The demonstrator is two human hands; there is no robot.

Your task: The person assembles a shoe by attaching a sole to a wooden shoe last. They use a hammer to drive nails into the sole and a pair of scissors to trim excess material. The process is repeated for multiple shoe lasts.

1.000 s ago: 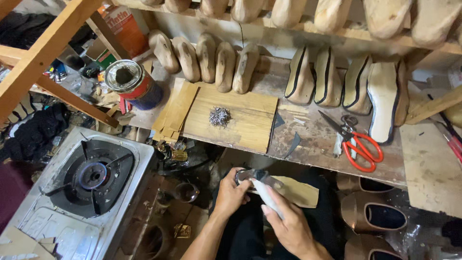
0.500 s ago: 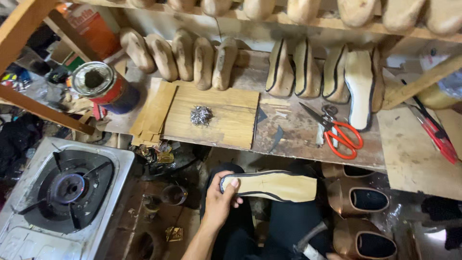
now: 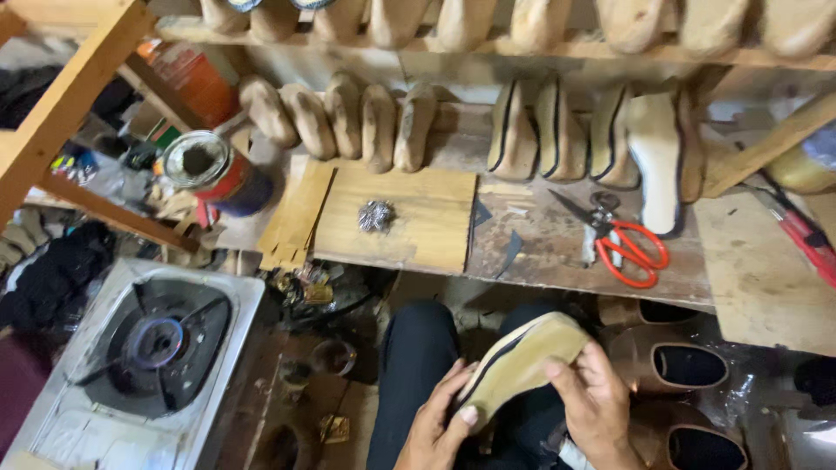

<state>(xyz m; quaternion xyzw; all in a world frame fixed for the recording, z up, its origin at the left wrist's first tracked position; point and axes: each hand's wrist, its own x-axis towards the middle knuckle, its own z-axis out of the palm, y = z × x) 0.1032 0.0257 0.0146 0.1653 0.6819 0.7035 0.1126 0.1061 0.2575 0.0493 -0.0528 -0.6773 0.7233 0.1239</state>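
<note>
Shoe (image 3: 521,364) sat low in the frame, sole up, pinched by both hands: left (image 3: 438,426) at its heel, right (image 3: 597,407) near the toe. Scissors (image 3: 620,241) lay untouched on the worktop (image 3: 557,252); work looked unfinished.

The shoe upper (image 3: 521,361) looks like matt tan leather, edged in black. The workbench (image 3: 557,248) is rough, stained wood. Scissors (image 3: 614,237) pair bright metal blades with glossy red plastic handles.
</note>
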